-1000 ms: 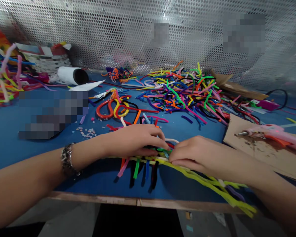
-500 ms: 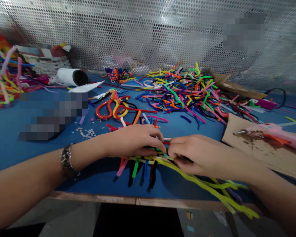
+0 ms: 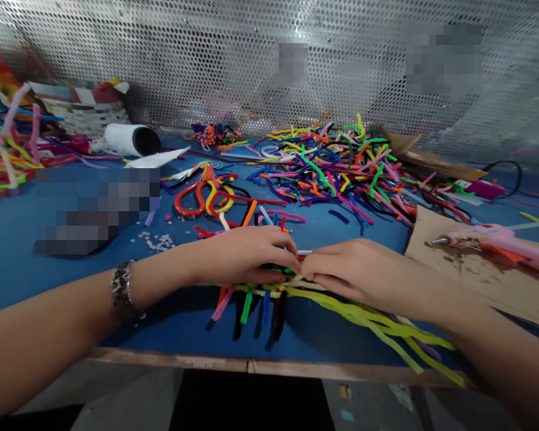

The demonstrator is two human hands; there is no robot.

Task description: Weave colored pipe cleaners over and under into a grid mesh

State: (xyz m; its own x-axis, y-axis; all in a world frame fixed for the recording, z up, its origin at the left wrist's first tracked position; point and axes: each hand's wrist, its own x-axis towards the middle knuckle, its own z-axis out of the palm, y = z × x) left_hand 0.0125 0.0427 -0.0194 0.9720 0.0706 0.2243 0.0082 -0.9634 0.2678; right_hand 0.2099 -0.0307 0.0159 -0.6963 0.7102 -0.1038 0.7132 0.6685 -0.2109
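Yellow-stranded, the weave (image 3: 272,293) lies near the table's (image 3: 170,335) front edge — my left hand (image 3: 251,254) half curled over it, my right hand (image 3: 354,269) bunching its fingertips there. What either grips, I can't tell.

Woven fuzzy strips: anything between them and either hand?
Nothing visible. The left hand lies over the woven fuzzy strips; the right hand's fingertips are at them, though exact contact is hidden. The pink glue gun lies off to the right, out of the way.
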